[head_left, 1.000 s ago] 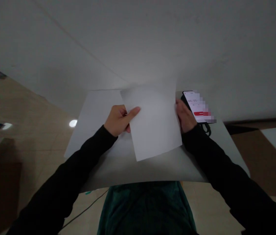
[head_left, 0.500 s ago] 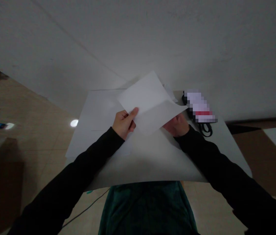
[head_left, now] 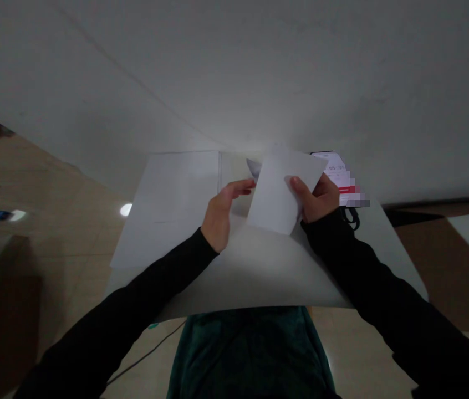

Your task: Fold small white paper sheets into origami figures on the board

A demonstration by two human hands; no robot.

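A white sheet of paper (head_left: 276, 191) is held tilted above the table, with my right hand (head_left: 321, 198) closed on its right side, thumb lying on top. Just left of that sheet, my left hand (head_left: 220, 216) has its fingers stretched out towards the paper's left edge. I cannot tell whether the fingertips touch it. Behind the held sheet pokes out a small pointed piece of paper (head_left: 253, 167), mostly hidden. Larger white sheets (head_left: 176, 194) lie flat on the left part of the table.
A phone with a lit screen (head_left: 336, 172) rests at the table's back right, a dark looped cable (head_left: 351, 218) beside it. The white table (head_left: 268, 277) stands against a pale wall (head_left: 234, 72). A dark green cloth (head_left: 251, 354) covers my lap.
The held sheet has swung to the right and turned, and looks narrower. My left hand has let go and opened its fingers. My right thumb now shows on top of the paper.
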